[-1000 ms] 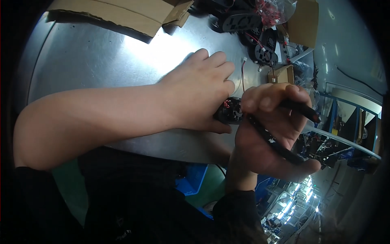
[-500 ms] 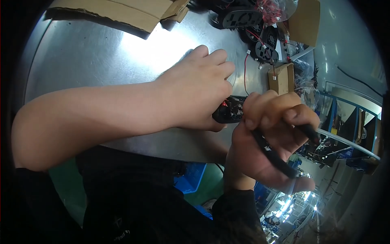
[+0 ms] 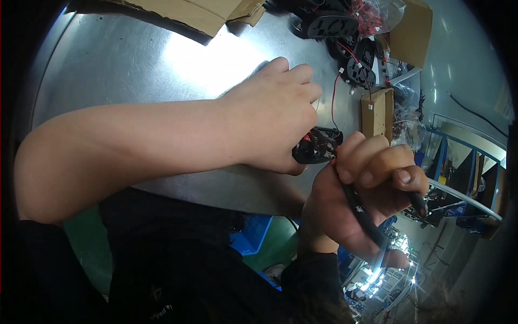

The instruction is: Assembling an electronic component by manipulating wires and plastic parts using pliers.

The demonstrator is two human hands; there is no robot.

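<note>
My left hand [image 3: 278, 113] reaches across from the left, closed around a small black plastic part [image 3: 319, 147] with a bit of red in it. Most of that part is hidden under the palm. Beside it my right hand [image 3: 372, 189] is wrapped around a pair of pliers [image 3: 364, 213] with two black handles spread apart. The jaws are hidden by the fingers, close to the right end of the black part. Whether they touch it, I cannot tell. A thin red lead [image 3: 334, 97] with a white plug lies just beyond the part.
Several black housings [image 3: 332, 26] with red and black leads are heaped at the far right of the metal table [image 3: 135, 59]. A bag of red wires [image 3: 372, 16], a small open carton [image 3: 377, 113] and a larger cardboard box [image 3: 189, 13] stand around. Below is a blue crate [image 3: 252, 237].
Both hands have shifted slightly to the right in the picture, along with the table things. My right hand has drawn back a little, showing more of the black part.
</note>
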